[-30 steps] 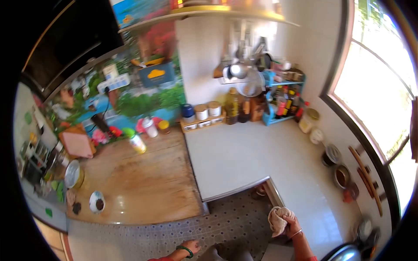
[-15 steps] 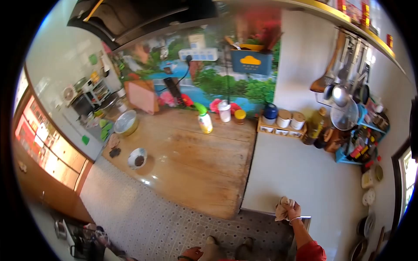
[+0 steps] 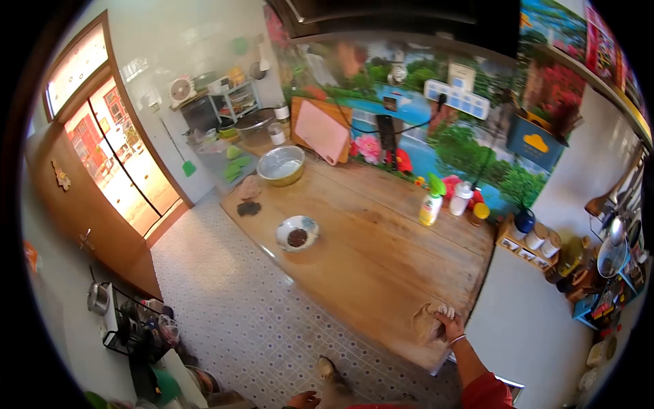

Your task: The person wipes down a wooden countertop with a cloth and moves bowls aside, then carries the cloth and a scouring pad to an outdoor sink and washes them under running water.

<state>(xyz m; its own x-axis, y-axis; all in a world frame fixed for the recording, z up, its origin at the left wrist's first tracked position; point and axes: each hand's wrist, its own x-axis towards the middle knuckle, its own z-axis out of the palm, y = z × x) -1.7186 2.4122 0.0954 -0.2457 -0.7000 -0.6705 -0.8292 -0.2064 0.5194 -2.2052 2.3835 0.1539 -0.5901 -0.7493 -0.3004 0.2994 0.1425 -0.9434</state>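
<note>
A beige cloth (image 3: 427, 323) lies bunched on the wooden tabletop (image 3: 381, 273) near its right front corner. My right hand (image 3: 449, 324) is closed on it and presses it against the wood. Low at the bottom edge of the view, my left hand (image 3: 304, 400) hangs over the floor beside my leg, partly cut off; its fingers are too small to read. A white bowl (image 3: 298, 234) with dark contents stands toward the table's left front edge. Behind it sits a metal basin (image 3: 281, 165).
At the table's back are a green-topped spray bottle (image 3: 430, 200), a white bottle (image 3: 461, 198), a yellow-lidded jar (image 3: 479, 213) and a pink cutting board (image 3: 323, 131). A white counter (image 3: 514, 313) adjoins at right. An open door (image 3: 88, 204) stands at left.
The view has swung left. My right hand has carried the cloth from the white counter's front edge onto the wooden table. My left hand has dropped lower in view.
</note>
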